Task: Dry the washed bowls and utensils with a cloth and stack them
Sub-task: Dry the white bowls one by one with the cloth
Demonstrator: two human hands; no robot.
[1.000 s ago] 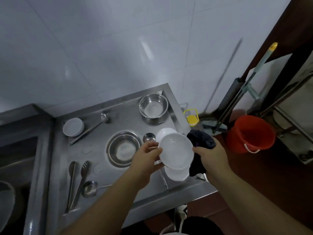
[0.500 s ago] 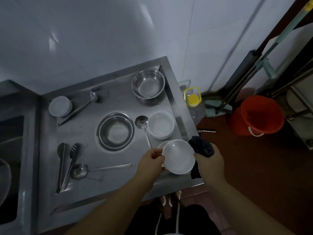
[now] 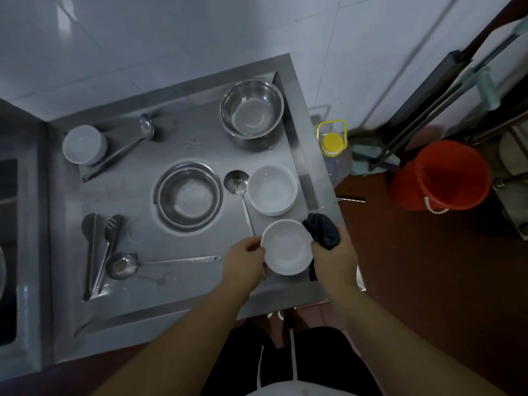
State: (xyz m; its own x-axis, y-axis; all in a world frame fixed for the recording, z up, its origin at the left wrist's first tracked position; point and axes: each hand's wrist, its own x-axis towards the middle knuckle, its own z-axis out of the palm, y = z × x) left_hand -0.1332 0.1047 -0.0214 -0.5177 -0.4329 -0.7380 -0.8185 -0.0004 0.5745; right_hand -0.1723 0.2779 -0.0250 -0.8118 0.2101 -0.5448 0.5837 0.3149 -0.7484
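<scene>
A white bowl (image 3: pixel 287 247) is held between both hands above the near right corner of a steel counter (image 3: pixel 171 290). The left hand (image 3: pixel 245 264) is curled round the bowl's left rim, the thumb lying on the rim and the fingers passing beneath. The right hand (image 3: pixel 334 258) is clenched on a dark cloth (image 3: pixel 323 232), which is bunched against the bowl's right rim; part of the cloth hangs below the hand. Whether the bowl rests on the counter or is lifted clear of it cannot be told.

A second white bowl (image 3: pixel 271 190) is seen upright just beyond the held one, near the counter's right edge. A ladle (image 3: pixel 237 184) lies just to its left, the handle running toward the left hand. A shallow steel bowl (image 3: pixel 188 195) stands at the centre and a deeper steel bowl (image 3: pixel 251 110) at the far right corner. A white cup (image 3: pixel 84 144) is placed at the far left, beside a long utensil (image 3: pixel 125 147). Tongs (image 3: pixel 98 252) and a second ladle (image 3: pixel 123 265) lie at the near left. A red bucket (image 3: pixel 440 175) and a yellow-capped bottle (image 3: pixel 333 147) are seen on the floor to the right.
</scene>
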